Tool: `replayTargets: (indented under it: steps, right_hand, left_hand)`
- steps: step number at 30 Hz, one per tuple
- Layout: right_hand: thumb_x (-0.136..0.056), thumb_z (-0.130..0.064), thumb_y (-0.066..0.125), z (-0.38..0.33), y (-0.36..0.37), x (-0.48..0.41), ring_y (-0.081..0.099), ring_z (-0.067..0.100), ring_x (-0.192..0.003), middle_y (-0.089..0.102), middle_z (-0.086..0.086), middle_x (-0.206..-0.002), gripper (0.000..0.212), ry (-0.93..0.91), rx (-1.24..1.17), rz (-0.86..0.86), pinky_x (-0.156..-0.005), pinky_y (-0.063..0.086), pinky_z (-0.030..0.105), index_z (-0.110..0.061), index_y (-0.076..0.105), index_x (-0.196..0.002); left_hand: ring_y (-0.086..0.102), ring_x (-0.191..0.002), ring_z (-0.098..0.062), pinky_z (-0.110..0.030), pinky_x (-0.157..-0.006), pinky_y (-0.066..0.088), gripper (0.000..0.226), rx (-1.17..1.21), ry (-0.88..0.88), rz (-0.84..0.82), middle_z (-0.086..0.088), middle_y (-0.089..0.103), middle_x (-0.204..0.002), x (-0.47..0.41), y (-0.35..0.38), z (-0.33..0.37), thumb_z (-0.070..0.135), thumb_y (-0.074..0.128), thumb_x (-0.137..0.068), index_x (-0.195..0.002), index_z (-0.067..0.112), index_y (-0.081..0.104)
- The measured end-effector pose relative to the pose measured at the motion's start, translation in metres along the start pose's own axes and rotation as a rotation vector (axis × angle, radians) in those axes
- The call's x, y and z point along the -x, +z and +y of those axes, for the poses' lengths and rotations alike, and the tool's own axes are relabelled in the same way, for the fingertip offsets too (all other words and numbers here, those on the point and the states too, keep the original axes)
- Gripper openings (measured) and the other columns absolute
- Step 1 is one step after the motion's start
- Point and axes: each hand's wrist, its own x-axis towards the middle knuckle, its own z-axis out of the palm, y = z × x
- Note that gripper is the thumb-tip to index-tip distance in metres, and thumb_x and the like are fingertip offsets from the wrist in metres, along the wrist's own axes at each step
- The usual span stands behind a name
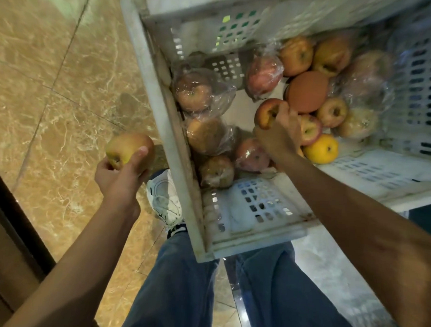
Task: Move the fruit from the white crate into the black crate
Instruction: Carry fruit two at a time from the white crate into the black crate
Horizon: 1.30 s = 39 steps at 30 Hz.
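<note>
The white crate (171,126) fills the upper right and holds several apples, some wrapped in clear plastic, plus a yellow fruit (321,149) and an orange ball-like fruit (307,92). My left hand (121,176) is outside the crate, over the floor to its left, and grips a yellow-red apple (130,147). Inside the crate, my right hand (278,135) holds a red apple (267,112) above the other fruit. The black crate is not in view.
The tan marble floor (52,82) spreads to the left. A dark wooden edge (17,216) runs along the lower left. My blue-jeaned legs (184,285) and a white shoe (164,198) are below the crate's near corner.
</note>
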Motion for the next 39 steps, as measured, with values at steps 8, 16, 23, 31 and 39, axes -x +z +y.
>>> replayTargets:
  steps: [8, 16, 23, 31, 39]
  right_hand:
    - [-0.074, -0.023, 0.07, 0.015, 0.019, -0.047, 0.04, 0.041, -0.122, 0.036, 0.012, -0.139, 0.073, -0.024, 0.198, -0.072, -0.096, 0.035, 0.045, -0.027, 0.034, -0.137]
    - [-0.067, -0.028, 0.071, 0.025, 0.02, -0.031, 0.043, 0.038, -0.117, 0.043, 0.012, -0.131, 0.074, 0.027, -0.006, 0.012, -0.093, 0.039, 0.044, -0.031, 0.037, -0.132]
    - [-0.063, -0.018, 0.082, -0.001, -0.027, 0.051, 0.044, 0.013, -0.114, 0.047, -0.001, -0.129, 0.074, 0.048, -0.617, 0.068, -0.096, 0.041, 0.027, -0.024, 0.047, -0.128]
    - [-0.078, -0.004, 0.069, -0.045, -0.123, 0.133, 0.052, 0.022, -0.106, 0.047, -0.009, -0.112, 0.056, 0.359, -1.269, -0.074, -0.081, 0.056, 0.041, -0.028, 0.046, -0.123]
    - [-0.074, -0.025, 0.068, -0.055, -0.22, 0.183, 0.06, 0.029, -0.095, 0.053, 0.015, -0.119, 0.055, 0.393, -1.712, -0.706, -0.065, 0.059, 0.035, -0.013, 0.049, -0.124]
  left_hand:
    - [0.06, -0.109, -0.023, -0.028, -0.072, 0.058, 0.061, -0.027, 0.012, -0.013, -0.014, 0.049, -0.132, -0.028, 0.011, -0.015, 0.014, 0.073, -0.079, -0.128, 0.005, 0.038]
    - [0.058, -0.095, -0.014, -0.023, -0.063, 0.057, 0.069, 0.011, -0.004, 0.034, -0.012, 0.046, -0.133, -0.023, 0.009, -0.02, 0.016, 0.074, -0.079, -0.134, 0.005, 0.034]
    - [0.054, -0.104, -0.02, -0.025, -0.068, 0.053, 0.06, 0.064, -0.02, 0.043, -0.006, 0.042, -0.121, 0.037, -0.012, 0.019, 0.013, 0.071, -0.082, -0.129, 0.007, 0.036]
    - [0.052, -0.114, -0.025, -0.031, -0.08, 0.053, 0.07, 0.066, 0.023, -0.02, -0.011, 0.04, -0.135, 0.127, -0.034, 0.082, 0.015, 0.073, -0.08, -0.136, 0.004, 0.034]
    - [0.057, -0.093, -0.016, -0.025, -0.068, 0.054, 0.074, 0.097, 0.071, -0.098, -0.015, 0.042, -0.137, 0.205, -0.045, 0.115, 0.014, 0.075, -0.078, -0.138, 0.002, 0.034]
